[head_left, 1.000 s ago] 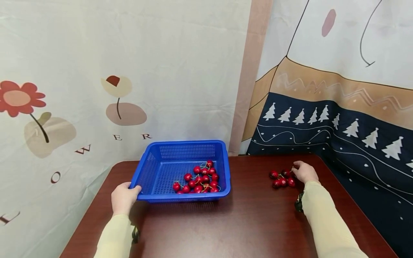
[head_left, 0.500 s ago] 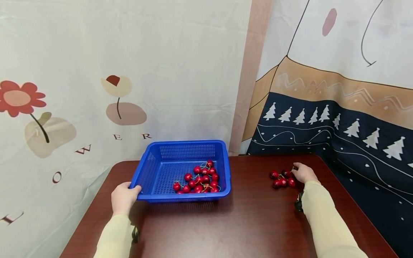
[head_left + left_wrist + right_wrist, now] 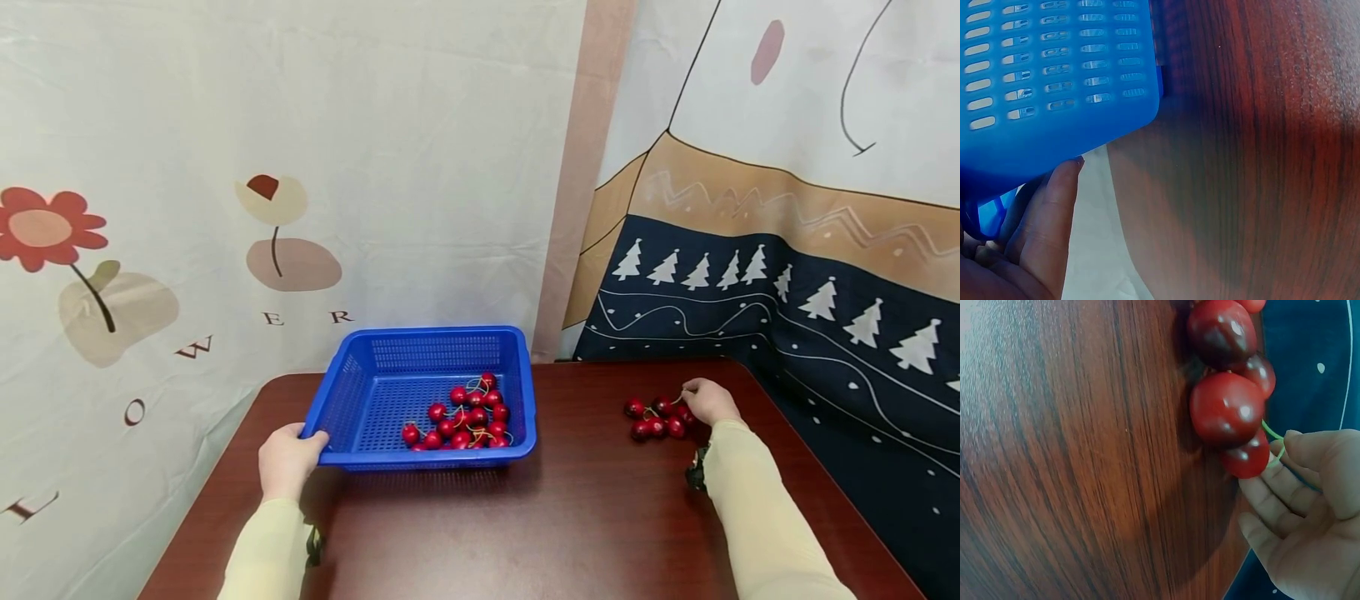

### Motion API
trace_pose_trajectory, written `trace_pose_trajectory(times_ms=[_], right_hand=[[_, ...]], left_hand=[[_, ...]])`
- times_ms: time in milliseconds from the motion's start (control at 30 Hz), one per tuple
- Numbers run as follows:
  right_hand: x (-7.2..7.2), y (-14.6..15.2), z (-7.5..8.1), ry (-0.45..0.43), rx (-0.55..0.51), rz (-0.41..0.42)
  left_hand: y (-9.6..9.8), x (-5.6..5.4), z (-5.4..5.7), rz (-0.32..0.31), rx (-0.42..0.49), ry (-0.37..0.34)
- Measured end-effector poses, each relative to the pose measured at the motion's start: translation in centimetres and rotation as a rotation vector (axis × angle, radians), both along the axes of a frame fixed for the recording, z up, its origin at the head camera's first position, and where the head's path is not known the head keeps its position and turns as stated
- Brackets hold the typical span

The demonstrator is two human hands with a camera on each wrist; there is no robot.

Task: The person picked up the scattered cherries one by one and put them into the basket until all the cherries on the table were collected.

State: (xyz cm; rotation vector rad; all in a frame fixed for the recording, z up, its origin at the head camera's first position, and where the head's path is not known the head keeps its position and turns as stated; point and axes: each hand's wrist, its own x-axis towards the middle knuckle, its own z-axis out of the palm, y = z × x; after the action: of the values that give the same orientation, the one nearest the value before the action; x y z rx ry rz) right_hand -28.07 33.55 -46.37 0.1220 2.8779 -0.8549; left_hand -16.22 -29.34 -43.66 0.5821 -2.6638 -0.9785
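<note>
My left hand [image 3: 288,462] grips the left front corner of a blue plastic basket [image 3: 427,461], its thumb over the rim. In the left wrist view the slotted basket wall [image 3: 1054,134] rises above the fingers. Several red cherries [image 3: 477,415] with green stems lie in the basket's right half. Over at the table's right side, my right hand [image 3: 710,402] is at a small group of cherries [image 3: 656,427]. The right wrist view shows its thumb and finger pinching a green stem [image 3: 1274,432], with a red cherry [image 3: 1247,456] close to the fingertips.
The brown wooden table [image 3: 450,533] ends at the back against a pale printed cloth [image 3: 420,167]. Along the right edge hangs a dark blue cloth [image 3: 847,392] with white trees. The basket stands near the back, left of the loose cherries.
The loose cherries have shifted slightly to the left, and another one shows beside the right hand's fingers. The left hand and basket stay where they were.
</note>
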Motion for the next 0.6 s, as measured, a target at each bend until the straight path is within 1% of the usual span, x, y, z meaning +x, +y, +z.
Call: trace_pose_trajectory(times_ms=[300,433,600], right_hand=[[0.7,0.6,0.5,0.008,-0.050,-0.062],[0.9,0.6,0.8,0.034,-0.057,-0.057],[0.9,0.6,1.4,0.083,-0.068,-0.026]], left_hand=[[0.1,0.0,0.0,0.006,0.010,-0.011],[0.2,0.0,0.1,0.010,0.010,-0.014],[0.2,0.0,0.2,0.008,0.011,-0.014]])
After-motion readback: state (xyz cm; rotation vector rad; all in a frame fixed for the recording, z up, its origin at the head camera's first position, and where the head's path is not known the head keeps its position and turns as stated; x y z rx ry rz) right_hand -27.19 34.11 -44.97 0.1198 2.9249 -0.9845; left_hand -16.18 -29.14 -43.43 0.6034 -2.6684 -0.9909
